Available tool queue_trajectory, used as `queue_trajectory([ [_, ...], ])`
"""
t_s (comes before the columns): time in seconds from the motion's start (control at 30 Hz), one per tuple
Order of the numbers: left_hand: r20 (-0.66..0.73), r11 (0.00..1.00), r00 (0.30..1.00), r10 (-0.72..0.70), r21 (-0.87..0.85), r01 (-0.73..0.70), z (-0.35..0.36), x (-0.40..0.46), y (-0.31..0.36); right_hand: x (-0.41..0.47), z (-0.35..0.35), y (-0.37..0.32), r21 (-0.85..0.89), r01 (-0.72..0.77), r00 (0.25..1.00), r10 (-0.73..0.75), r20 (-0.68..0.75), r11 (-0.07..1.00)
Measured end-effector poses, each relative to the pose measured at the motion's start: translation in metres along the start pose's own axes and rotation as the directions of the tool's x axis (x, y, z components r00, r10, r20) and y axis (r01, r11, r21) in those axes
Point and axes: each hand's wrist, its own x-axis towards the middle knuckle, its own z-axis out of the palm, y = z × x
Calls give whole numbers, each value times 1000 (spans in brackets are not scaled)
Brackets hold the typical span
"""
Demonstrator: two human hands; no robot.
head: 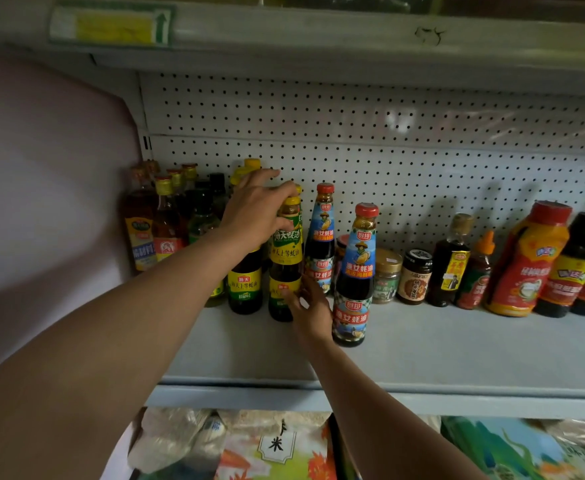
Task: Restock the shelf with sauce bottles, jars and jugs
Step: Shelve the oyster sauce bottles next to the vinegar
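Both forearms reach up from the bottom of the view toward a grey metal shelf (422, 344). At the neck of a yellow-labelled sauce bottle (286, 258) the left hand (256, 216) has thumb and fingers curled round just under the yellow cap, while its forefinger points straight on toward the back panel. Lower down, the right hand (310, 308) has its fingertips laid against the base of that same bottle, fingers fairly straight, more steadying than gripping. This bottle stands at the front of the shelf, just beside a twin bottle (245, 289) on its left and a red-capped bottle (355, 275) on its right.

As I judge it, the main risk is a knock-on fall. Everything here is tall, narrow and packed close, so a sideways shove while squaring the bottle could tip the red-capped one, which stands nearest the front edge (nothing there but a low lip to stop it). The left wrist also hangs close to the oil bottles (166, 220) behind; a careless pull back could catch their necks.

Paint on the shelf is smooth, so a base should slide easily. Behind runs a white pegboard (388, 133), with small jars (402, 275) and more red and dark bottles (554, 261) to the right. Another shelf edge with a yellow price tag (111, 26) runs overhead, and bagged goods (277, 445) sit below. Light is dim.
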Motion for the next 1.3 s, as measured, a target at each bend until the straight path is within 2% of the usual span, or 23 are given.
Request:
queue_trajectory([
  [0.27,2,999,1000,17,35,-17,4,7,0,13,1,10,-35,42,986,-36,166,998],
  [0.5,36,1000,999,6,10,-6,5,9,-4,17,0,7,-40,92,972,-81,222,995],
  [0.87,46,1000,999,13,15,-13,4,9,-7,25,4,17,-5,95,977,-92,190,995],
  [1.3,100,986,995,10,166,-27,4,23,-4,30,8,14,47,75,985,-81,153,996],
])
